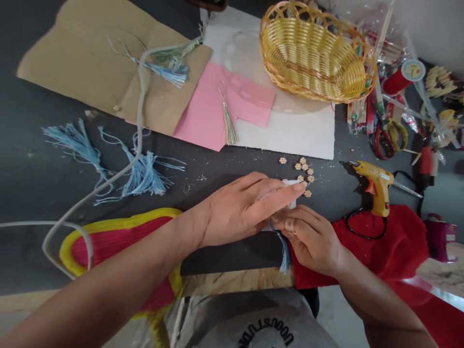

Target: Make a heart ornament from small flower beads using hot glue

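My left hand (250, 203) is curled over a small white piece (292, 203) with beige bits on it, mostly hidden by the fingers; one finger stretches along its top. Close against it, my right hand (311, 239) is closed in a pinch at the upper end of a blue tassel (284, 256), whose threads hang toward the table edge. What the right fingertips grip exactly is partly covered. Several small beige flower-shaped wooden beads (307, 193) lie just beyond the left fingertips.
Blue tassels (145, 174) and a grey cable (140, 96) lie left. Behind are brown paper (97, 53), pink paper (203, 116), a green tassel (228, 123) and a wicker basket (311, 53). Right are a yellow glue gun (379, 186), scissors (384, 140), red thread (397, 82) and red cloth (395, 246).
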A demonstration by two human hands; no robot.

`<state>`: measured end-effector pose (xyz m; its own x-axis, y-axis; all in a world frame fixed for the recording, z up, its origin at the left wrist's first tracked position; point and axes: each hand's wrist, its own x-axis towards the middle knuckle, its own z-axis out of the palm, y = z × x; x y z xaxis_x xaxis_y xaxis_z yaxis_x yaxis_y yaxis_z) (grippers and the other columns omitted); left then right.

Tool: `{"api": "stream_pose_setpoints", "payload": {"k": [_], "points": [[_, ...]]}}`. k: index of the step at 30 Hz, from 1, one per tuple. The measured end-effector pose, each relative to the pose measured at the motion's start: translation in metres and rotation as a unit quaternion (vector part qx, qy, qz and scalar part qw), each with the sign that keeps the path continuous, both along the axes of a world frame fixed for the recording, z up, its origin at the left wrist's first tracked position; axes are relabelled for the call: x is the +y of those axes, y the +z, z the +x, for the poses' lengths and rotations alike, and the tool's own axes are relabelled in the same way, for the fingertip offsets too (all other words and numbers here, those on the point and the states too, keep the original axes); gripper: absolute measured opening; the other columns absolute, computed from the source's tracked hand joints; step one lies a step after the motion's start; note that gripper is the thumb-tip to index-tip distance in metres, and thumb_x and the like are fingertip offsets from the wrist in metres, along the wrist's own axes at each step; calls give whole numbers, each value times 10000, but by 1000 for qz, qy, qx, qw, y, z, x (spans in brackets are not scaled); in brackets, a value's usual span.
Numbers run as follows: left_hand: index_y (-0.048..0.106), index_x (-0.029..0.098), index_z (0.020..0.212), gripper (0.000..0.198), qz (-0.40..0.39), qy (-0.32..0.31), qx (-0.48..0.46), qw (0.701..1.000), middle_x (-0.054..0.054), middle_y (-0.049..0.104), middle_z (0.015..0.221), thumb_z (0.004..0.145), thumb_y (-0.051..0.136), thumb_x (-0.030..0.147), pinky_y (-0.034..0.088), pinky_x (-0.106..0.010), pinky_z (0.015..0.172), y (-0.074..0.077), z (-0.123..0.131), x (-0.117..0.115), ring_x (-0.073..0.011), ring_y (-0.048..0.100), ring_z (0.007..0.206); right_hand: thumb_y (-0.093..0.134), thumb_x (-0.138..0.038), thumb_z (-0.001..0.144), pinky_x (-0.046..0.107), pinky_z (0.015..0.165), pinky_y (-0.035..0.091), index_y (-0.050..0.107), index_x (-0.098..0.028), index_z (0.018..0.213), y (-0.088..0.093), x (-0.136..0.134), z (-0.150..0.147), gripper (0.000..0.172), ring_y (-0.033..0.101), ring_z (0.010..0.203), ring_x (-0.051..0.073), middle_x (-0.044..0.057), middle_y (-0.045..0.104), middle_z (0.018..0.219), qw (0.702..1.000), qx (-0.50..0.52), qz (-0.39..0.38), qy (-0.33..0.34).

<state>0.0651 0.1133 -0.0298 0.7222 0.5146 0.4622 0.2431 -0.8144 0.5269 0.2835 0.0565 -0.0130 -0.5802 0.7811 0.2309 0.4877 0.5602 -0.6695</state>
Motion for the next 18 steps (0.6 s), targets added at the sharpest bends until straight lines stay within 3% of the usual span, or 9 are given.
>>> {"api": "stream_pose_setpoints", "payload": {"k": [9,18], "points": [[129,83,1534,759,-44,-4,2,999,-200,592,1339,888,527,84,509,-443,991,-3,0,0,-247,555,1221,662,-57,842,336,675,578,679,-140,922,2,-8,6,117,632,767,179,62,709,840,985,-85,141,42],[85,139,1559,929,-67,28,46,996,-163,600,1314,842,671,212,458,-482,1012,-6,-1,-3,-305,529,1165,663,-98,867,301,652,539,697,-162,906,3,-21,10,82,606,736,145,21,704,820,977,-120,168,52]]}}
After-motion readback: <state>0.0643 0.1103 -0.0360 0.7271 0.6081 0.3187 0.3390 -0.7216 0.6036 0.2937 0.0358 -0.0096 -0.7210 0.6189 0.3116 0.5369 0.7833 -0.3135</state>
